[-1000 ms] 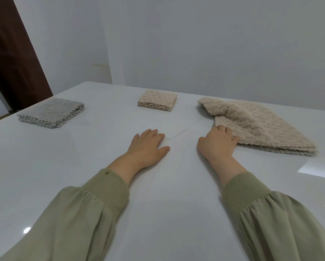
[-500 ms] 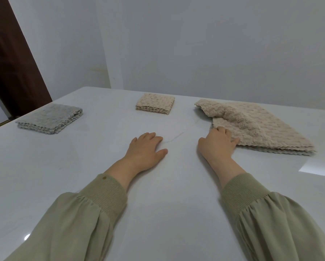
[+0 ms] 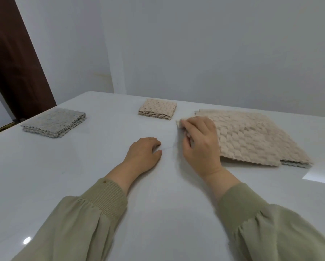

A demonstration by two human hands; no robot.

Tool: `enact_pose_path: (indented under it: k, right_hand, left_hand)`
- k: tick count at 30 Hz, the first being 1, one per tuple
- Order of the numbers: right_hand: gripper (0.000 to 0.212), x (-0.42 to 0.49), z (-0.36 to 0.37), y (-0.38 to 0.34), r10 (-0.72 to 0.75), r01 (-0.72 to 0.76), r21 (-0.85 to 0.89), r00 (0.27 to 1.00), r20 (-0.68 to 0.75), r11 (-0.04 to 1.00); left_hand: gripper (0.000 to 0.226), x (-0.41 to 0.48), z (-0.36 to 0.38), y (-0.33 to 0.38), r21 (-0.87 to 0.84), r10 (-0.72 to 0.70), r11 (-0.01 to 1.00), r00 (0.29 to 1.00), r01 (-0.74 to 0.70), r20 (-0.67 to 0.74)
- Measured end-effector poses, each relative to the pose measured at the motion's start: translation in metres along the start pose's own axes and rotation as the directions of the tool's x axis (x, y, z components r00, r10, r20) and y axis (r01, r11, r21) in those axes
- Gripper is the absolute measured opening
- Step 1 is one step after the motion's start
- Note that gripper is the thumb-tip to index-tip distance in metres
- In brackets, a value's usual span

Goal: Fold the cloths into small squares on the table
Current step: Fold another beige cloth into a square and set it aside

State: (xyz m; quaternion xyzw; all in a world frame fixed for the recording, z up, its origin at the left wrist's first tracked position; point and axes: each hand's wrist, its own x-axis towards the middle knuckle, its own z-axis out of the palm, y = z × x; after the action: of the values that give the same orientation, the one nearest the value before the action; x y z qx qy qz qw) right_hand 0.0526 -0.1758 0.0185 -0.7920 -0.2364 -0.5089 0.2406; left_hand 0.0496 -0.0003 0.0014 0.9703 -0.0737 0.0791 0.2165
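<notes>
The right hand pinches the near-left corner of the beige cloth between thumb and curled fingers, and holds that corner raised just off the table. The rest of the cloth lies spread to the right, its scalloped near edge slightly lifted beside the wrist. At its near-right corner a greyer layer seems to peek out beneath, though this is hard to make out. The left hand rests on the table just beside the right, fingers loosely curled, holding nothing. A beige square, already folded, sits near the far edge, close to the raised corner but apart from it. A folded grey cloth lies well to the left, near the table's left edge. Bare tabletop stretches between the hands and the near edge.
</notes>
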Motion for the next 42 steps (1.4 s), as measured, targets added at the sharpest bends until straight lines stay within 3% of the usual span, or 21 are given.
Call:
enact_pose_path:
  k: [1,3,4,6,8,10,13,16,18,20,21,24,26,28,31,36,38,40,42]
  right_hand:
    - [0.037,-0.002,0.002,-0.005,0.01,-0.009,-0.043,1.0,0.025,0.999]
    - [0.055,-0.006,0.004,-0.008,0.186,-0.153,-0.185,0.967,0.176,0.971]
    - [0.065,-0.007,0.002,-0.005,0.323,-0.248,-0.271,0.902,0.285,0.93]
    - [0.074,-0.007,-0.003,0.009,0.559,-0.352,-0.467,0.702,0.441,0.811]
    - [0.065,-0.007,-0.007,0.024,0.679,-0.346,-0.613,0.567,0.466,0.71]
    - [0.039,-0.004,-0.009,0.028,0.708,-0.309,-0.672,0.532,0.465,0.673]
    - [0.01,0.0,-0.007,0.02,0.596,-0.208,-0.622,0.611,0.521,0.755]
    - [0.01,-0.004,-0.002,-0.004,0.263,-0.218,-0.15,0.731,0.629,0.964]
    - [0.017,-0.007,-0.001,-0.02,0.067,-0.123,0.073,0.85,0.523,0.99]
    - [0.023,-0.006,0.004,-0.023,0.061,-0.059,-0.018,0.909,0.411,0.998]
    - [0.032,-0.005,0.004,-0.021,0.149,-0.095,-0.143,0.885,0.441,0.985]
    - [0.069,-0.007,0.001,0.001,0.505,-0.225,-0.479,0.615,0.606,0.848]
    - [0.067,-0.009,0.001,0.009,0.583,-0.246,-0.54,0.497,0.643,0.805]
    - [0.055,-0.009,0.003,0.005,0.549,-0.235,-0.507,0.51,0.662,0.829]
    - [0.038,-0.011,0.008,-0.014,0.395,-0.191,-0.358,0.614,0.683,0.914]
    - [0.04,-0.02,0.013,-0.05,0.163,-0.258,0.016,0.657,0.736,0.966]
    - [0.049,-0.014,0.008,-0.052,0.219,-0.347,0.075,0.728,0.649,0.935]
    - [0.058,-0.01,0.005,-0.041,0.262,-0.345,0.033,0.767,0.586,0.938]
    - [0.056,-0.01,0.006,-0.026,0.26,-0.3,-0.052,0.711,0.653,0.953]
  left_hand:
    - [0.036,0.0,0.0,0.0,-0.032,-0.026,0.999,0.999,0.026,-0.022]
    - [0.033,0.001,-0.001,0.0,-0.1,-0.082,0.992,0.995,0.075,-0.061]
    - [0.033,0.001,-0.001,0.0,-0.128,-0.101,0.988,0.992,0.091,-0.073]
    - [0.032,0.001,-0.002,-0.001,-0.157,-0.119,0.982,0.99,0.106,-0.075]
    - [0.032,0.001,-0.002,0.0,-0.153,-0.113,0.983,0.991,0.101,-0.072]
    - [0.032,0.001,-0.002,0.001,-0.145,-0.108,0.985,0.991,0.097,-0.074]
    - [0.032,0.001,-0.001,0.0,-0.149,-0.118,0.983,0.991,0.107,-0.069]
    - [0.032,0.003,-0.002,-0.002,-0.219,-0.178,0.964,0.977,0.148,-0.121]
    - [0.031,0.004,-0.005,-0.004,-0.313,-0.241,0.933,0.953,0.175,-0.184]
    - [0.029,0.003,-0.009,-0.005,-0.392,-0.293,0.9,0.93,0.19,-0.223]
    - [0.03,0.003,-0.01,-0.006,-0.423,-0.316,0.884,0.921,0.198,-0.228]
    - [0.031,0.001,-0.012,-0.003,-0.459,-0.334,0.865,0.914,0.202,-0.229]
    - [0.032,-0.001,-0.013,-0.001,-0.469,-0.327,0.863,0.915,0.188,-0.235]
    - [0.032,-0.003,-0.015,-0.001,-0.485,-0.327,0.857,0.911,0.173,-0.251]
    - [0.033,-0.005,-0.021,-0.005,-0.532,-0.359,0.83,0.889,0.166,-0.283]
    - [0.031,-0.007,-0.035,-0.018,-0.509,-0.367,0.84,0.887,0.186,-0.282]
    - [0.029,-0.008,-0.04,-0.018,-0.396,-0.314,0.894,0.923,0.209,-0.221]
    - [0.027,-0.01,-0.043,-0.016,-0.259,-0.251,0.941,0.962,0.217,-0.105]
    - [0.028,-0.014,-0.046,-0.014,-0.187,-0.196,0.962,0.979,0.202,0.047]
